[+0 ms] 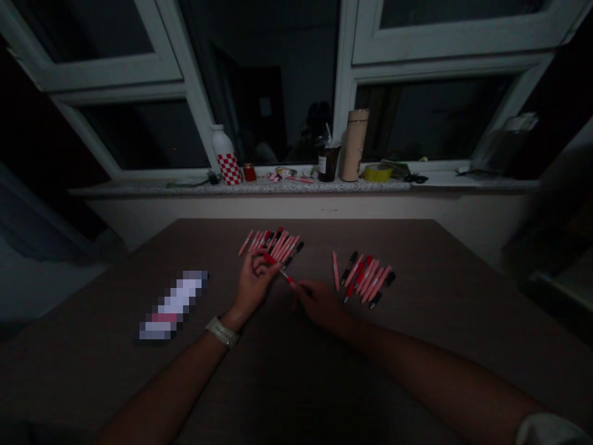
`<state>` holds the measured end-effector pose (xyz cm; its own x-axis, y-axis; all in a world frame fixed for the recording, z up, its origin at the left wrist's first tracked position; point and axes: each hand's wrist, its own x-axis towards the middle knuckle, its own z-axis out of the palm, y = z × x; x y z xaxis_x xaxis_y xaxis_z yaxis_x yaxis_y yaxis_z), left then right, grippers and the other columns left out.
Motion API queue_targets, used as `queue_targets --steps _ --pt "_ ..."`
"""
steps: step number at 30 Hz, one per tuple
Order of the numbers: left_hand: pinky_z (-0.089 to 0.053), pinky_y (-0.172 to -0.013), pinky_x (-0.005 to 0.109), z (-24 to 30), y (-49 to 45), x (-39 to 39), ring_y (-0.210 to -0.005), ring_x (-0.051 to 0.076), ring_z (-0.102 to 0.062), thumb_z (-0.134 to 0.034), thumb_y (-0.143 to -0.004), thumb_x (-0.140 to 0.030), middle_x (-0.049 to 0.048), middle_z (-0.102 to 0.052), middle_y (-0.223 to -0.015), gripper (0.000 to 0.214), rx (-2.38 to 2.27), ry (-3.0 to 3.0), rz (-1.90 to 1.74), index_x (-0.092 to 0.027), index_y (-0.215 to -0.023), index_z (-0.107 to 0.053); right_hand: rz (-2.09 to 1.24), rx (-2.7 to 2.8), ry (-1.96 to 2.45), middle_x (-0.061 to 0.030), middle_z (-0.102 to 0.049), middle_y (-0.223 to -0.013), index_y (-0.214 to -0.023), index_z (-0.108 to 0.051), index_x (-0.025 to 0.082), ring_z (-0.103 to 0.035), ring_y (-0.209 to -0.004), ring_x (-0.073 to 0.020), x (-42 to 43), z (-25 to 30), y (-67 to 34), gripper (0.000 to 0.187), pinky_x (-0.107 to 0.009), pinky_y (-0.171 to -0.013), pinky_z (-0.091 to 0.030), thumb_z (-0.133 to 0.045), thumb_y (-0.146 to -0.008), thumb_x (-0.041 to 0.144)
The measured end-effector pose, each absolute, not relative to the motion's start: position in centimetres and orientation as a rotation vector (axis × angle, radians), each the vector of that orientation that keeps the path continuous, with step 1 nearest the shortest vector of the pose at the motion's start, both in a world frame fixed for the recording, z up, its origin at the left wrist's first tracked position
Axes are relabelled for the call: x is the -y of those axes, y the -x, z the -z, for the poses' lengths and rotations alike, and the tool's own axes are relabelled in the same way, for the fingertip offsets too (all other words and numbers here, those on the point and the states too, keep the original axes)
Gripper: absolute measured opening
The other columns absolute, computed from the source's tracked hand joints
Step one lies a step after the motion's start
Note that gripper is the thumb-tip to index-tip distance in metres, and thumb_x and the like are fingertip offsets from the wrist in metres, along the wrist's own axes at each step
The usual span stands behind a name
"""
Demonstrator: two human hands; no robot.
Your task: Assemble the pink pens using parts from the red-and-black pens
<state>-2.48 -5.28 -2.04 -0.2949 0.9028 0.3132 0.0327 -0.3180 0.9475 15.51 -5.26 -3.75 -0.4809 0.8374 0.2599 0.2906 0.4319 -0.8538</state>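
Observation:
My left hand [252,283] is closed on the upper end of a red pen [279,269] above the brown table [417,346]. My right hand [319,304] pinches the pen's lower end, so both hands hold the same pen between them. Just beyond my left hand lies a row of several pink and red pens [273,243]. A second row of pink, red and black pens [368,279] lies to the right of my right hand, with one pink pen [335,270] apart at its left. A watch with a pale strap [222,332] is on my left wrist.
A blurred flat object [173,305] lies on the table's left side. The windowsill [185,185] behind holds a red-checked bottle [226,156], a dark cup [328,161], a tall tan cylinder [354,145], a yellow tape roll [377,172] and small items. The room is dim.

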Motion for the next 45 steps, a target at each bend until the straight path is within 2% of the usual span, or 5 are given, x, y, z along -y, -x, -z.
queue_targets --steps 4,10,21,32,45 --pt "-0.044 -0.05 0.02 2.3 1.9 5.7 -0.053 0.01 -0.06 -0.078 -0.072 -0.037 0.0012 -0.072 -0.081 0.069 -1.221 -1.291 -1.48 -0.02 -0.131 -0.045 -1.024 1.898 0.94 0.0001 -0.068 -0.071 -0.079 -0.067 0.018 -0.062 -0.067 -0.0139 5.1 4.0 -15.3 0.041 -0.024 -0.064 -0.041 -0.044 -0.1 0.044" --pt "-0.056 -0.069 0.031 2.7 1.7 5.9 -0.079 0.021 -0.071 -0.077 -0.072 -0.038 0.0082 -0.075 -0.087 0.029 -1.248 -1.439 -1.278 -0.017 -0.09 -0.07 -1.1 1.838 0.922 0.0004 -0.071 -0.077 -0.097 -0.066 0.018 -0.067 -0.072 -0.0147 5.0 4.5 -15.2 0.031 -0.025 -0.069 -0.045 -0.051 -0.097 0.045" --pt "-0.039 -0.046 0.02 2.3 2.1 5.9 -0.051 0.011 -0.055 -0.064 -0.084 -0.046 0.0006 -0.068 -0.071 0.03 -1.258 -1.423 -1.388 -0.018 -0.093 -0.058 -1.166 1.847 0.987 -0.0004 -0.075 -0.074 -0.103 -0.066 0.019 -0.069 -0.067 -0.0165 5.0 4.6 -15.0 0.029 -0.027 -0.064 -0.046 -0.06 -0.091 0.045" --pt "-0.041 -0.059 0.026 3.1 7.2 2.7 -0.067 0.02 -0.064 -0.059 -0.085 -0.05 0.0056 -0.07 -0.075 0.035 -2.111 -1.735 -1.372 -0.017 -0.088 -0.069 -1.038 1.978 1.024 0.0007 -0.075 -0.075 -0.108 -0.063 0.02 -0.069 -0.072 -0.0162 5.0 4.7 -15.2 0.022 -0.028 -0.068 -0.046 -0.054 -0.094 0.034" --pt "-0.048 -0.075 0.034 4.3 7.6 2.3 -0.086 0.024 -0.064 -0.067 -0.08 -0.04 0.0093 -0.067 -0.099 0.034 -2.132 -1.977 -1.221 -0.017 -0.104 -0.06 -1.019 2.026 0.98 0.0008 -0.075 -0.074 -0.106 -0.065 0.02 -0.068 -0.069 -0.0167 5.0 4.9 -15.3 0.021 -0.027 -0.066 -0.045 -0.053 -0.094 0.033"
